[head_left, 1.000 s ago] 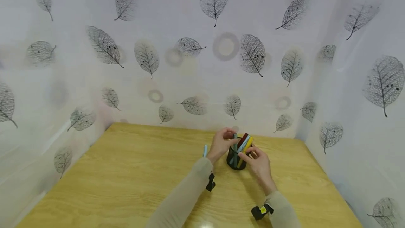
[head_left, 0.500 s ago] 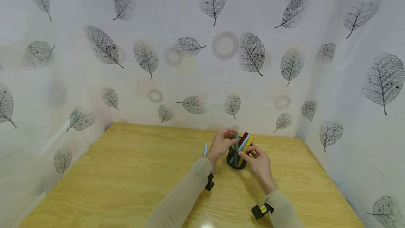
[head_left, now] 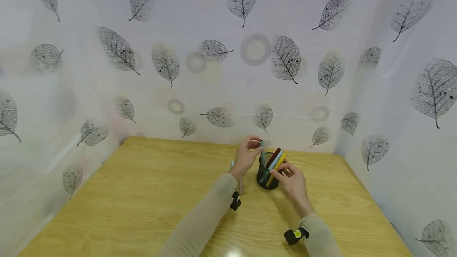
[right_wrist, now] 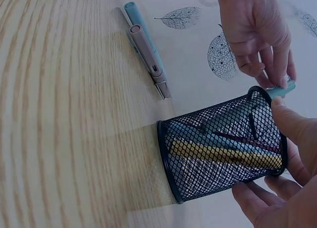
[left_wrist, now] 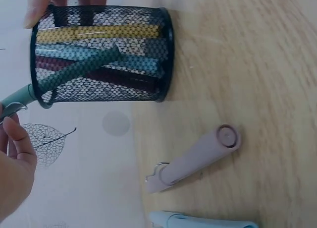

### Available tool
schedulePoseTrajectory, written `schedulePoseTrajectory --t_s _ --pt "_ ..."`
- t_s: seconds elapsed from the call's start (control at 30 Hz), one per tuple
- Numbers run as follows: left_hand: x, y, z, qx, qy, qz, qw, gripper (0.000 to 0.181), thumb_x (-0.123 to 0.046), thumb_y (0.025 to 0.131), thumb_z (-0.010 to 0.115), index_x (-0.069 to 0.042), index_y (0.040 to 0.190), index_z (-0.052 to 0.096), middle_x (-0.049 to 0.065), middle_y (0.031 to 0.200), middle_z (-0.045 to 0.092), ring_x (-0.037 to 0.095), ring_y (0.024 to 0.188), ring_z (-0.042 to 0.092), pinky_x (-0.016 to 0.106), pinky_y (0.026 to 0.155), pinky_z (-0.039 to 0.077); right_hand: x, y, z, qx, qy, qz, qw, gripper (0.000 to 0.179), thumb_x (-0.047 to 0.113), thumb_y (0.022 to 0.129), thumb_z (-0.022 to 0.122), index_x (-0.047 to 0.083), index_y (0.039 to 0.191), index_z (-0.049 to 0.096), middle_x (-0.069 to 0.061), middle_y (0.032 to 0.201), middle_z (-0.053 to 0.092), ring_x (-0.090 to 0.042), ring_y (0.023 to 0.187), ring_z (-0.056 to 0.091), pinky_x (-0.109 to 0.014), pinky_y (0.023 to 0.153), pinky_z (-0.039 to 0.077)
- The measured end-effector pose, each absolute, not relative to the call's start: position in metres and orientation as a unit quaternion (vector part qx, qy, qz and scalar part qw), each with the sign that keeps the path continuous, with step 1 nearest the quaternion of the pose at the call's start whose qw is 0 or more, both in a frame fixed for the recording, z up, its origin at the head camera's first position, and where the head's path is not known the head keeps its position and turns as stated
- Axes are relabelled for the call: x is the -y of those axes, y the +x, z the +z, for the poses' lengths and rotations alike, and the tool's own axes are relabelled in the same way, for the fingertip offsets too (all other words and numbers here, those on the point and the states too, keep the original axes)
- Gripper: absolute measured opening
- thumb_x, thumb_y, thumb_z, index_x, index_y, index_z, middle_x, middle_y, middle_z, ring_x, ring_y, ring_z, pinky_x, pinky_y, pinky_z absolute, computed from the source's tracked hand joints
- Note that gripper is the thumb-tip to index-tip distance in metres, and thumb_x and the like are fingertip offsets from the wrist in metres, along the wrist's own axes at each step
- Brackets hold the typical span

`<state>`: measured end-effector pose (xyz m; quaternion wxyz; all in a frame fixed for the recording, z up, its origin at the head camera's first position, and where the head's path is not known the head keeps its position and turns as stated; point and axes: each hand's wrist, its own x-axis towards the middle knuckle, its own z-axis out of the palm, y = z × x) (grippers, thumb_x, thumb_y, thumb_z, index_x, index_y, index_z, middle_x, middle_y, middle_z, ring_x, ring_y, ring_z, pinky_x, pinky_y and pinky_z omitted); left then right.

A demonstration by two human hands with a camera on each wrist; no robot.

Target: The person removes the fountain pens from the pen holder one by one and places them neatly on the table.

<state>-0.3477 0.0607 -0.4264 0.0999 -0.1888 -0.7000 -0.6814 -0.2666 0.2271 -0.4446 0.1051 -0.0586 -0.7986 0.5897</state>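
A black mesh pen holder [head_left: 263, 181] stands upright near the back of the table. My right hand [head_left: 294, 182] holds it from the right, thumb and fingers around its rim. At the rim's left side, my left hand [head_left: 244, 157] pinches the top of a green pen [left_wrist: 20, 97]. That pen slants up out of the holder, and its lower end shows inside through the mesh in the left wrist view. A dark red pen [head_left: 273, 156], a light blue pen [head_left: 275, 163] and a yellow pen [head_left: 280, 161] lean to the right in the holder.
On the table left of the holder lie a mauve pen [left_wrist: 195, 157] and a second light blue pen [right_wrist: 132, 12], partly hidden by the left arm in the head view. The wooden table [head_left: 150, 185] meets a leaf-print curtain [head_left: 221, 86] at the back and sides.
My left hand has moved up and slightly left with the green pen, which now stands higher out of the holder. The right hand has stayed on the holder.
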Motion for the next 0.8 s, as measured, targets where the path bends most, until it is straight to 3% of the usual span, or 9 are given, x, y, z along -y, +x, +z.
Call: schedulePoseTrajectory --t_s 0.27,0.53,0.8 --pt "-0.048 -0.345 -0.412 0.667 -0.195 -0.707 0.133 0.022 0.0 0.089 0.069 -0.007 0.11 0.066 0.019 0.099 0.071 0.027 0.09 0.067 0.024 0.071 0.052 -0.227 -0.266 -0.444 0.802 -0.062 0.585 0.099 0.04 0.026 0.085 0.078 -0.003 0.102 0.056 -0.018 0.158 0.03 -0.041 0.139 0.039 -0.05 0.106 0.045" --pt "-0.04 -0.347 -0.404 0.676 -0.201 -0.697 0.132 0.023 -0.004 0.09 0.069 -0.007 0.111 0.066 0.016 0.098 0.072 0.018 0.086 0.066 0.023 0.068 0.054 -0.226 -0.266 -0.446 0.8 -0.058 0.589 0.099 0.039 0.025 0.085 0.078 -0.003 0.102 0.056 -0.017 0.158 0.03 -0.04 0.139 0.04 -0.049 0.106 0.045" --pt "-0.038 -0.345 -0.396 0.665 -0.208 -0.702 0.148 0.024 -0.004 0.092 0.066 -0.009 0.114 0.058 0.013 0.1 0.068 0.015 0.089 0.064 0.038 0.077 0.059 -0.229 -0.266 -0.445 0.801 -0.058 0.588 0.096 0.041 0.027 0.084 0.079 -0.002 0.103 0.057 -0.017 0.159 0.029 -0.041 0.14 0.039 -0.048 0.106 0.045"
